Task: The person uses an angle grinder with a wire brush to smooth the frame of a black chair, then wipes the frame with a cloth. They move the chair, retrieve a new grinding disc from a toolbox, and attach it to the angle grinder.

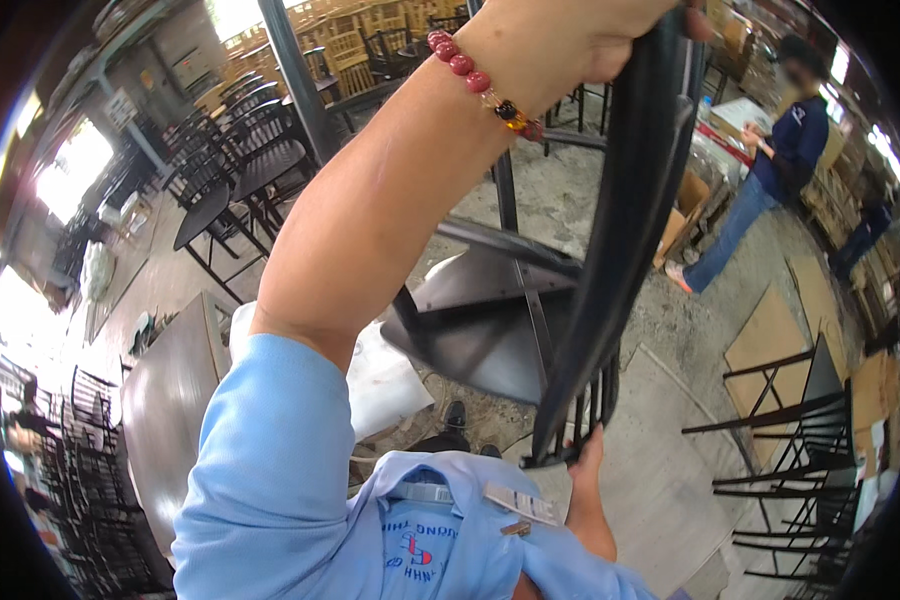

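A black wooden chair (620, 230) is held up in front of me, tilted, with its legs toward the top of the view. The dark underside of its seat (495, 330) faces me. My left hand (595, 40), below a wrist with a red bead bracelet (460, 62), is closed round a chair leg at the top edge, its fingers partly cut off. Lower down, my right hand (590, 458) grips the slatted chair back, its fingers partly hidden behind the frame.
Many black chairs (260, 160) stand in rows at the left. A brown tabletop (170, 410) is at my left. More black chairs (790, 430) lie at the right, near flat cardboard (770, 340). A person (795, 150) stands at the upper right by a table with red edges.
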Tool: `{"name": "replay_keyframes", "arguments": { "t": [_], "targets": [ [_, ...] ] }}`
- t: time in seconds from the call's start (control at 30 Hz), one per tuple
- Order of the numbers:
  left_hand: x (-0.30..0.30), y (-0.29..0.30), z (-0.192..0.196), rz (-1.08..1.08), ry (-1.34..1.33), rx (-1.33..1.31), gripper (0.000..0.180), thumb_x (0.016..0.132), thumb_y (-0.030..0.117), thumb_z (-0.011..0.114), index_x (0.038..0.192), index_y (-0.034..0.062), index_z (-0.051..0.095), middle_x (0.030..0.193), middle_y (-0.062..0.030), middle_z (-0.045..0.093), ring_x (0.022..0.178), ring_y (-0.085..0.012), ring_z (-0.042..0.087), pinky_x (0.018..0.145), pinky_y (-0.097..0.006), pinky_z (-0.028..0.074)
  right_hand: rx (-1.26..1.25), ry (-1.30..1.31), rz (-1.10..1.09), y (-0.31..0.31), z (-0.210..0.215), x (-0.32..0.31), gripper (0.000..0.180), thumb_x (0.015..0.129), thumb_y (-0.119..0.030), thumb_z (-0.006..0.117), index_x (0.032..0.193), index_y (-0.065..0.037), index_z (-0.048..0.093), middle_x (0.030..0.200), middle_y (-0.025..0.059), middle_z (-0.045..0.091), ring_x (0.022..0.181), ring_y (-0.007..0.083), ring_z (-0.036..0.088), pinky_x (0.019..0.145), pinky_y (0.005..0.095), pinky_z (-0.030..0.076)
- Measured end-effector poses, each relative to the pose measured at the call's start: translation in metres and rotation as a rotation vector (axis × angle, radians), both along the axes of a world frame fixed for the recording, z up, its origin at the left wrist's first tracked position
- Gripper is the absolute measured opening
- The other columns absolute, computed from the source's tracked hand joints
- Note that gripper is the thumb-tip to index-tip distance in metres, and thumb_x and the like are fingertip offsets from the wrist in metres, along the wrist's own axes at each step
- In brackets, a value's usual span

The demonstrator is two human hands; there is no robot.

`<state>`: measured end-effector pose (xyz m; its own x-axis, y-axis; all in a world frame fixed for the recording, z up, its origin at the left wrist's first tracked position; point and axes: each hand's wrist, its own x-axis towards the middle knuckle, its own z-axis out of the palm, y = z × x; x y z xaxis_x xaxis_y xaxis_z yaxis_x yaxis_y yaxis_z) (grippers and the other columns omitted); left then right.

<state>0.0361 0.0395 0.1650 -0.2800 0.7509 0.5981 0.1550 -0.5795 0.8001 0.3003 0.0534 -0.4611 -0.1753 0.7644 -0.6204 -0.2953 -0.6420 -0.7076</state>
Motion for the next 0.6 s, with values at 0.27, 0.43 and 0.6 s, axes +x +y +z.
{"name": "replay_keyframes", "arguments": {
  "t": [0.27, 0.43, 0.6],
  "targets": [
    [-0.142, 0.075, -0.135, -0.067, 0.062, -0.026, 0.011, 0.08, 0.007, 0.063, 0.082, 0.0023, 0.053, 0.062, -0.0058, 0.056, 0.053, -0.0143, 0.053, 0.055, -0.028, 0.042, 0.029, -0.44, 0.637, 0.043, 0.042, -0.071, 0.049, 0.091, -0.038, 0.058, 0.13, -0.008, 0.052, 0.121, 0.0118, 0.06, 0.097, 0.0275, 0.062, 0.079, 0.0425, 0.05],
    [-0.196, 0.053, -0.227, -0.023, -0.032, -0.218, 0.013, 0.079, 0.005, 0.063, 0.086, 0.0029, 0.053, 0.064, -0.0057, 0.056, 0.056, -0.0145, 0.056, 0.054, -0.028, 0.043, -0.146, -0.547, 0.719, -0.001, 0.001, -0.025, 0.04, 0.091, -0.031, 0.057, 0.123, -0.007, 0.057, 0.11, 0.0106, 0.064, 0.086, 0.0239, 0.063, 0.07, 0.038, 0.051],
    [-0.185, -0.019, -0.301, 0.111, -0.131, -0.349, 0.024, 0.073, 0.001, 0.07, 0.089, 0.0039, 0.053, 0.076, -0.0059, 0.06, 0.062, -0.0137, 0.059, 0.059, -0.029, 0.048, -0.309, -0.641, 0.936, -0.052, 0.009, 0.041, 0.031, 0.09, -0.025, 0.057, 0.114, -0.008, 0.063, 0.096, 0.0085, 0.066, 0.069, 0.0222, 0.062, 0.056, 0.0364, 0.049]
  ]
}}
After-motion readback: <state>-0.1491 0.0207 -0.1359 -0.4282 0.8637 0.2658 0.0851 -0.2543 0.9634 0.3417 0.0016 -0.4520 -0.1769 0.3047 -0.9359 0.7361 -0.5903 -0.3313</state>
